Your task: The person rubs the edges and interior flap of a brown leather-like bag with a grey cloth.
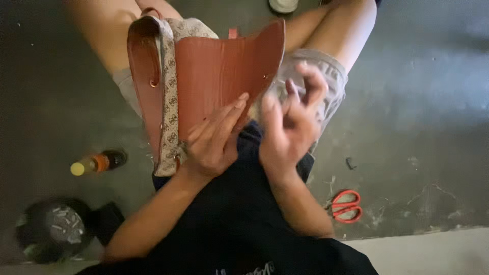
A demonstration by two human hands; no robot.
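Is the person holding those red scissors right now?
No, the red-handled scissors lie on the floor to the right, apart from both hands; the left hand rests on the brown bag.

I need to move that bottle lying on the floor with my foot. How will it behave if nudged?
The bottle lies on its side, so it would probably roll rather than slide. The dark floor looks smooth, so it may travel. It seems small, likely light.

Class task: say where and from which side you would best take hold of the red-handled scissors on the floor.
Probably by the red loop handles of the scissors, reaching down from above: they lie flat on the floor beside the person's right forearm, and the loops are their broadest, plainest part. The blades are too blurred to make out.
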